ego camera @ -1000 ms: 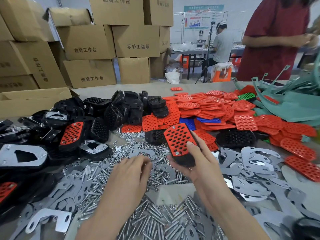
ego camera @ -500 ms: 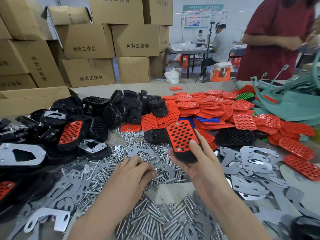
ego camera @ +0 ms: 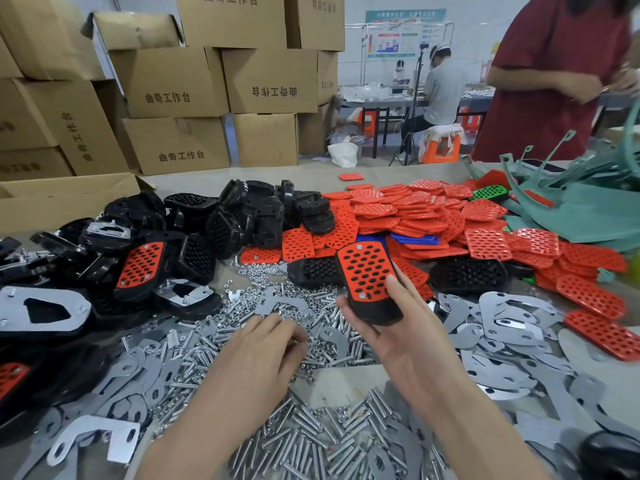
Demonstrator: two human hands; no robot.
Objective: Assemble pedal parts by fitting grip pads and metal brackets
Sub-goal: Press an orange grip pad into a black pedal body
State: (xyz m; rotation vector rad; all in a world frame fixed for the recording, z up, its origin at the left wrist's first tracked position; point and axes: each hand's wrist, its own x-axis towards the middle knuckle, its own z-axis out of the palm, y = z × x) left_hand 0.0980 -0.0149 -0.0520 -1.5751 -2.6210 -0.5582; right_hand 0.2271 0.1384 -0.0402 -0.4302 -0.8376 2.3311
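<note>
right hand grips the black pedal by its near end, red pad up, long axis pointing away from the body. left hand is just beside it to the left, fingers curled down into the nuts and bolts; cannot tell if it holds one. brackets lie to the right, nearer the busy right hand.

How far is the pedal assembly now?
Done: a few pedals with red pad or metal bracket lie at the left. In hand: the right hand holds a black pedal with its red pad fitted; the left hand touches the nuts. Remaining: big piles of loose red pads, black bodies and brackets.
</note>
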